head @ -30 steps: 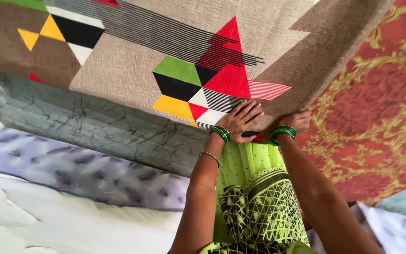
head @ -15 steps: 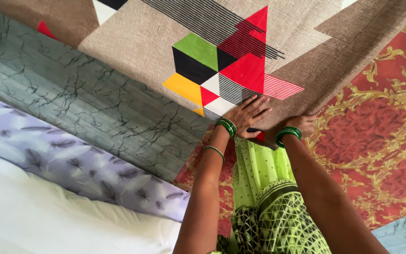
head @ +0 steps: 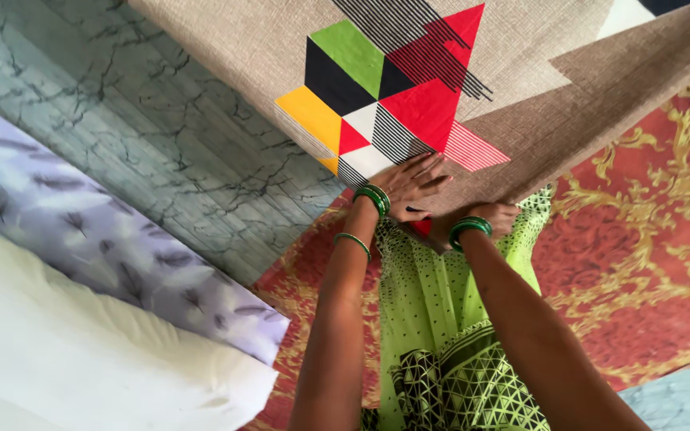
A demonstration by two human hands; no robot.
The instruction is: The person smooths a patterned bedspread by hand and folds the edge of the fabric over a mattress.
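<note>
A beige and brown sheet [head: 241,48] with a block of red, green, yellow and black triangles lies across the top. My left hand [head: 406,186] presses flat on its near edge, fingers spread, just below the triangles. My right hand [head: 495,217] is curled into a fist at the same edge, a little to the right. A small red and black object [head: 418,226] pokes out of that fist between the two hands; I cannot tell its kind. Both wrists carry green bangles. My lime-green patterned garment [head: 441,335] hangs below the hands.
Under the beige sheet lies a red sheet with gold scrolls [head: 640,263]. To the left, overlapping sheets run diagonally: grey-green cracked wood pattern [head: 121,120], lilac with feathers [head: 97,247], plain white [head: 57,359]. A pale blue sheet corner [head: 680,399] shows at bottom right.
The view has swung, so the sheets have slid up and left in frame and more of the red and gold sheet shows. Both hands stay on the beige sheet's edge, shifted slightly left.
</note>
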